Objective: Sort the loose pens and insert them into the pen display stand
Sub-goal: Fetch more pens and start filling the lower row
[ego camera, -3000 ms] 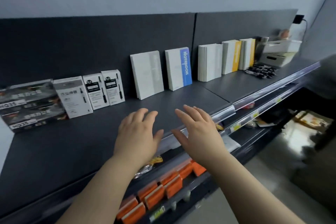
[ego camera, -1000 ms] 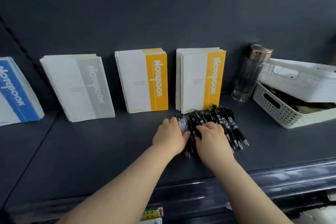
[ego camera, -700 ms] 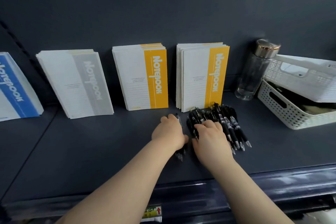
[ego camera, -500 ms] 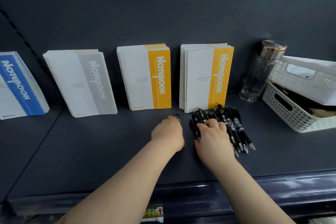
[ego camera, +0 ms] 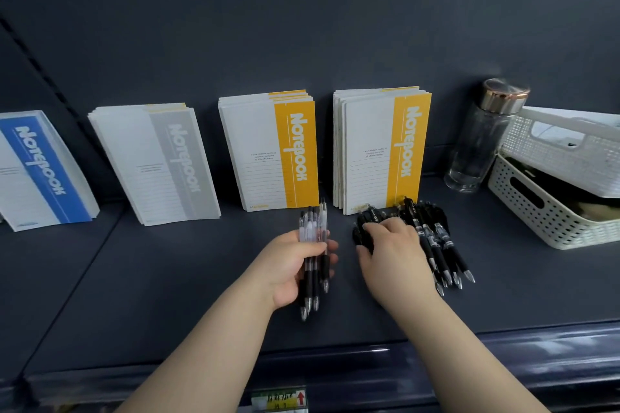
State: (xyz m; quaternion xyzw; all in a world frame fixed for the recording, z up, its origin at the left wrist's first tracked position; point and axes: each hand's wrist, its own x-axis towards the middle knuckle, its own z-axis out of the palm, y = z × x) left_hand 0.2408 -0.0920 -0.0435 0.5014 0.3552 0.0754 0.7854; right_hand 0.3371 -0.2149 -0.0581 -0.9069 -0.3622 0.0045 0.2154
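Observation:
My left hand grips a small bundle of clear-barrelled pens with black grips, tips pointing toward me, lifted just off the dark shelf. To the right lies a pile of black pens in front of the right yellow notebook stack. My right hand lies on the left part of that pile, fingers curled over several pens. No pen display stand is in view.
Notebook stacks lean against the back panel: blue, grey, yellow. A glass bottle with a copper lid stands at the right, beside two white perforated baskets. The shelf's front edge runs below my forearms.
I walked right along the shelf to the pen pile. My left hand has pulled a bundle of clear pens out of the pile and turned palm-up with them; my right hand stays on the pile.

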